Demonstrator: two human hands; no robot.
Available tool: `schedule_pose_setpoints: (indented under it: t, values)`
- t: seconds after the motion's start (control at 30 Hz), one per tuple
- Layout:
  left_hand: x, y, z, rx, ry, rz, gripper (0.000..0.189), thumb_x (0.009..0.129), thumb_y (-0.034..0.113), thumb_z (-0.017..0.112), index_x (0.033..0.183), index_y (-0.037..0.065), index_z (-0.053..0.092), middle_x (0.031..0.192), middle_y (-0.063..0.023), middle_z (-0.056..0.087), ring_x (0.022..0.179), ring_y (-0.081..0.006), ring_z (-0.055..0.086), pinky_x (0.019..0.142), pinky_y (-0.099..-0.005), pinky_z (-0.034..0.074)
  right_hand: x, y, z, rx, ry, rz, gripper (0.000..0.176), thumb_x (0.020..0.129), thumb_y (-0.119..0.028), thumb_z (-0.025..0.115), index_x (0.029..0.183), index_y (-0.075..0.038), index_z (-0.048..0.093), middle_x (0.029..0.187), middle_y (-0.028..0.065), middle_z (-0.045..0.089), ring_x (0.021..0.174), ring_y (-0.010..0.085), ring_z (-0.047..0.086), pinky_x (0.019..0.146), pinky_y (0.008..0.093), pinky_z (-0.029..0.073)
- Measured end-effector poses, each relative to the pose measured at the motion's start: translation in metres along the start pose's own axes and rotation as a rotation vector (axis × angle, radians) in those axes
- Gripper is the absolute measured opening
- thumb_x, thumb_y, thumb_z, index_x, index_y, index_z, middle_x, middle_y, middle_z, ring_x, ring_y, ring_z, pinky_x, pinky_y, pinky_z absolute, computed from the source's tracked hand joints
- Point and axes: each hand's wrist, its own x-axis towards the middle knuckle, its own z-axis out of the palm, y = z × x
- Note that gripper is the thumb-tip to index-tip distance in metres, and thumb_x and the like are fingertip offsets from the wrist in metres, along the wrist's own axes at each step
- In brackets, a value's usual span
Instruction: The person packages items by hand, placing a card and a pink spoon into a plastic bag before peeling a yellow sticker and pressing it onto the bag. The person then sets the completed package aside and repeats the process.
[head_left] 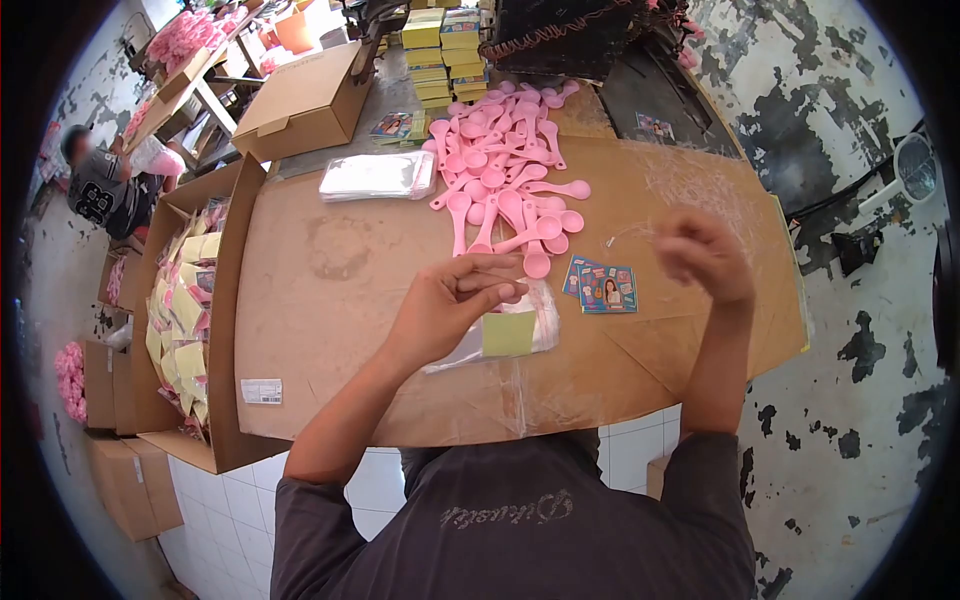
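My left hand pinches the top of a clear plastic bag that has a yellow card inside and lies on the cardboard-covered table. My right hand is raised to the right of it, blurred, fingers curled, pulling a thin clear strip away. Small picture cards lie between the two hands. A heap of pink plastic spoons spreads just beyond them.
A stack of empty clear bags lies at the back left. An open carton of packed bags stands at the table's left. A closed carton and stacked yellow cards are behind. Another person sits far left.
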Motion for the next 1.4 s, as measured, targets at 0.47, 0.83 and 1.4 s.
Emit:
schedule_pose_setpoints:
  t: [0.47,0.83,1.4]
  values:
    - [0.005,-0.009,0.007,-0.073,0.060,0.016,0.028,0.105,0.008,0.061,0.129,-0.006,0.062,0.109,-0.0165,0.077,0.101,-0.0180,0.074,0.087,-0.0283,0.058,0.002,0.037,0.017,-0.731,0.571,0.025,0.030,0.097,-0.009,0.067,0.127,-0.007,0.067,0.111,0.0083,0.069,0.098,0.0202,0.067,0.083,0.0338,0.053]
    - [0.001,-0.015,0.007,-0.123,0.106,0.054,0.027,0.104,0.011,0.063,0.127,-0.004,0.064,0.112,-0.0145,0.076,0.102,-0.0189,0.073,0.086,-0.0304,0.059,0.039,0.058,0.113,-0.042,-0.028,-0.013,0.027,0.096,-0.008,0.073,0.122,-0.002,0.067,0.097,0.0014,0.067,0.085,0.0071,0.062,0.072,0.0258,0.049]
    - [0.001,-0.032,-0.003,-0.007,0.100,0.100,0.023,0.103,0.002,0.062,0.123,-0.003,0.072,0.110,-0.0101,0.076,0.097,-0.0124,0.070,0.085,-0.0289,0.059,0.044,0.081,0.101,0.154,0.073,-0.013,0.014,0.096,0.000,0.068,0.110,0.000,0.072,0.103,0.0023,0.071,0.095,0.0094,0.065,0.087,0.0274,0.053]
